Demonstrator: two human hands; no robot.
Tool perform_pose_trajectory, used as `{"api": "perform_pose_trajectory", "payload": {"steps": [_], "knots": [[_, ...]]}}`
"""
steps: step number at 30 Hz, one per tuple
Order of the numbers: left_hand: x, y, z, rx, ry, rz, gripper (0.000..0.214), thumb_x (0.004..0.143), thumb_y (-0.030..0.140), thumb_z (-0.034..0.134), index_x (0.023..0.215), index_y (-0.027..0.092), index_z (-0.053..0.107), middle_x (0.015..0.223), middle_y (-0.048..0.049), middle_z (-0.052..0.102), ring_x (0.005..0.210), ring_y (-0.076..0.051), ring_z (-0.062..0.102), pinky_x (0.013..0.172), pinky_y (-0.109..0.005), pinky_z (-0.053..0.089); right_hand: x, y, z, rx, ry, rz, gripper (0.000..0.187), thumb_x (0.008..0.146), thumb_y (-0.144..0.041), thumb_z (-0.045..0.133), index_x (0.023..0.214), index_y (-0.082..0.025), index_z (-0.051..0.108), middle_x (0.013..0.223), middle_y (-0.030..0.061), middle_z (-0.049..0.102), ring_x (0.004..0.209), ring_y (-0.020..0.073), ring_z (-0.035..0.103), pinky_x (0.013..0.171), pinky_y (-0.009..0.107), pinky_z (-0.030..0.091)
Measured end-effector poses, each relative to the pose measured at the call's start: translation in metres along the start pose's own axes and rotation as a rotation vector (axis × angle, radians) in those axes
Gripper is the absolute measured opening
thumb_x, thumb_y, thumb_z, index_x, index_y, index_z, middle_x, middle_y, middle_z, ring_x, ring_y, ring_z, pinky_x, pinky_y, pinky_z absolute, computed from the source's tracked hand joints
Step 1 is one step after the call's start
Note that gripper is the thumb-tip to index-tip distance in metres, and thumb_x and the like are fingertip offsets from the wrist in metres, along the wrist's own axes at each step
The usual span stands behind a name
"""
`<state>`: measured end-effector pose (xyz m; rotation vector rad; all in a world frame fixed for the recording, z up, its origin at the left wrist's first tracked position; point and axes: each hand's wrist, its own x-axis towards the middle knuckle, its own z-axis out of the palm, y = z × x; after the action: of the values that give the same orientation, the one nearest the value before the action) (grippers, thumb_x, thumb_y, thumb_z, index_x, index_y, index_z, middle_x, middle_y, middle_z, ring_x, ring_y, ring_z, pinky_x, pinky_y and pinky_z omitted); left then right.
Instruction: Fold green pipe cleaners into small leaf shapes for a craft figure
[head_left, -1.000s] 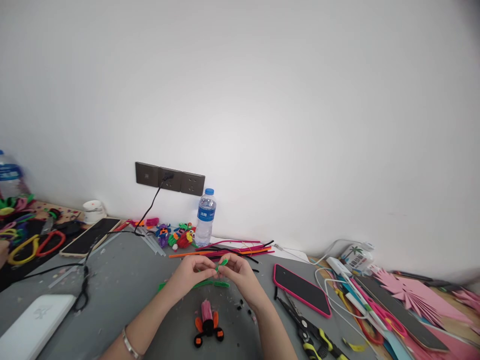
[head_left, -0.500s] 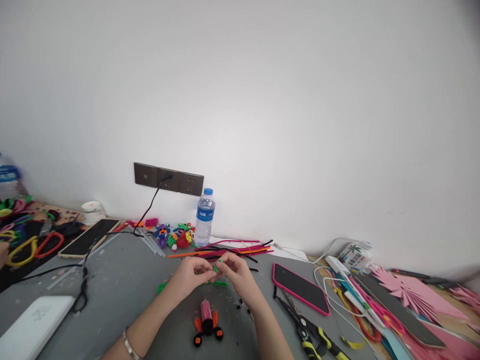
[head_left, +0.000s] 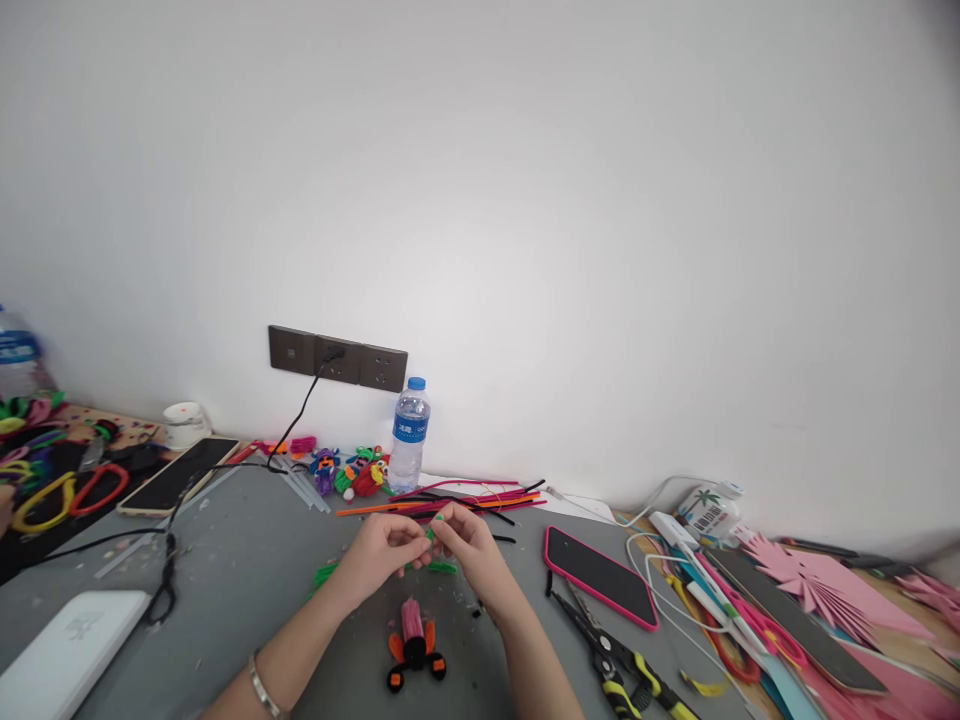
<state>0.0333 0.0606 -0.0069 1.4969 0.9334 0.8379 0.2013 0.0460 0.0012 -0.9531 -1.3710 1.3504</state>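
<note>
My left hand [head_left: 385,552] and my right hand [head_left: 466,543] meet over the middle of the grey table. Between their pinched fingertips is a small green pipe cleaner piece [head_left: 430,535], mostly covered by the fingers. More green pipe cleaner [head_left: 442,567] lies on the table just beneath, and another green bit [head_left: 324,575] shows beside my left forearm. Nearer me rests a small pipe cleaner figure [head_left: 413,640] with a pink body, orange side pieces and black round parts. Behind my hands lies a bunch of pink, orange and black pipe cleaners [head_left: 450,500].
A pink-cased phone [head_left: 601,577] and black-and-yellow pliers [head_left: 611,655] lie right of my arm. A water bottle [head_left: 410,437] stands by the wall beside small coloured figures [head_left: 367,476]. Left are a white power bank [head_left: 71,655], another phone [head_left: 180,476] and a black cable [head_left: 171,560].
Both hands stay almost in place, with slight finger movement around the green piece. My right forearm has shifted a little. Everything else looks the same.
</note>
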Motion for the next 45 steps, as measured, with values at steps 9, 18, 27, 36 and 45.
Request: {"api": "perform_pose_trajectory", "payload": {"steps": [9, 18, 27, 36, 45], "knots": [[-0.006, 0.012, 0.006, -0.228, -0.095, -0.103, 0.033, 0.076, 0.047, 0.067, 0.068, 0.015, 0.063, 0.061, 0.0006, 0.055, 0.055, -0.011, 0.047, 0.046, -0.019, 0.036, -0.005, -0.010, -0.004, 0.076, -0.129, 0.061, 0.032, 0.078, -0.046, 0.069, 0.077, -0.018, 0.056, 0.066, -0.0022, 0.054, 0.062, 0.0129, 0.051, 0.061, 0.025, 0.039], [-0.003, 0.010, 0.003, 0.070, 0.004, 0.092, 0.031, 0.083, 0.047, 0.056, 0.069, 0.019, 0.055, 0.061, 0.0031, 0.048, 0.056, -0.013, 0.045, 0.050, -0.021, 0.033, 0.000, 0.006, -0.003, -0.051, -0.029, -0.010, 0.029, 0.080, -0.046, 0.064, 0.076, -0.019, 0.054, 0.065, -0.0044, 0.043, 0.058, 0.0115, 0.040, 0.056, 0.023, 0.033], [-0.004, 0.001, 0.003, 0.565, 0.072, 0.293, 0.014, 0.081, 0.026, 0.053, 0.072, 0.025, 0.063, 0.065, -0.0004, 0.059, 0.062, -0.020, 0.051, 0.056, -0.025, 0.031, -0.007, -0.006, -0.019, -0.573, -0.024, -0.048, 0.008, 0.074, -0.015, 0.057, 0.075, -0.020, 0.063, 0.073, -0.0010, 0.057, 0.068, 0.0147, 0.048, 0.062, 0.025, 0.036], [0.002, -0.006, -0.013, 0.484, 0.176, 0.290, 0.026, 0.089, 0.039, 0.048, 0.088, 0.021, 0.066, 0.067, -0.0020, 0.065, 0.059, -0.019, 0.057, 0.054, -0.024, 0.036, -0.010, 0.009, -0.044, -0.637, 0.074, 0.036, 0.021, 0.074, -0.031, 0.065, 0.062, -0.015, 0.070, 0.057, 0.0005, 0.055, 0.059, 0.0157, 0.046, 0.056, 0.027, 0.032], [0.010, -0.001, 0.004, 0.566, 0.173, 0.369, 0.028, 0.092, 0.034, 0.041, 0.095, 0.017, 0.062, 0.070, -0.0019, 0.066, 0.064, -0.018, 0.060, 0.060, -0.025, 0.043, -0.024, -0.041, 0.007, -0.275, -0.498, 0.192, 0.035, 0.084, -0.045, 0.055, 0.084, -0.014, 0.072, 0.071, 0.0032, 0.067, 0.064, 0.0143, 0.062, 0.064, 0.024, 0.049]]}}
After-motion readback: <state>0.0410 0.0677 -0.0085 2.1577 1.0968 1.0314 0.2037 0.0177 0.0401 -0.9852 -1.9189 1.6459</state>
